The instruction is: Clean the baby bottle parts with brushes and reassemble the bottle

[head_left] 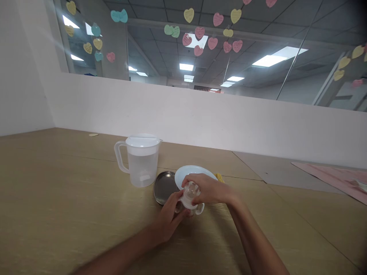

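In front of me, above the table, is a small baby bottle with white side handles and a clear domed cap. My left hand is closed around the lower part of the bottle, fingers and thumb on its side. From the right, my right hand grips the domed cap with its fingers curled round it. The cap sits over the bottle's top; whether it is loose cannot be seen. Behind my hands lie a pale blue plate and a shiny metal tray, both partly hidden.
A lidded clear plastic pitcher stands behind the tray on the left. Something yellow peeks out beside the plate. A pink cloth lies at the far right. A white wall rises behind the table.
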The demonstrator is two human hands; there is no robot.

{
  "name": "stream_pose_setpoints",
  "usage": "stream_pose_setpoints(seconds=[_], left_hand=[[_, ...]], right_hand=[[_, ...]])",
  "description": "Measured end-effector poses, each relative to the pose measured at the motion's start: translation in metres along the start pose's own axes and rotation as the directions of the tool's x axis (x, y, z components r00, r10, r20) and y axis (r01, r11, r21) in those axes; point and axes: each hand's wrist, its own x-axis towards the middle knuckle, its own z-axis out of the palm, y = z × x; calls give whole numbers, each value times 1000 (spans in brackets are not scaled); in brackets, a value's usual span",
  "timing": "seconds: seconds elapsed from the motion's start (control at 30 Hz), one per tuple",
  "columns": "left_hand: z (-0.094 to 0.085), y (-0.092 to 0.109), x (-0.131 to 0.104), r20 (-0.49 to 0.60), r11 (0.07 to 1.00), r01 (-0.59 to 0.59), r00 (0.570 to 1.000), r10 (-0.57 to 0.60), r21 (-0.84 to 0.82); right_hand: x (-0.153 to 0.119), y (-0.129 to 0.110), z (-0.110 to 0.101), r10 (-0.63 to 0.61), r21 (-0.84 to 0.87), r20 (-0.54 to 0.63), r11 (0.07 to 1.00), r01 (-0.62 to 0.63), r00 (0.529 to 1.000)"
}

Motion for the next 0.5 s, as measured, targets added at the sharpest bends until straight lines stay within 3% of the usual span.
stream_pose_setpoints(seconds=[0.5], left_hand=[[-2,0,0,17,999,-29,999,29,14]], right_hand=[[1,-10,9,33,-195,-30,980,-38,999]])
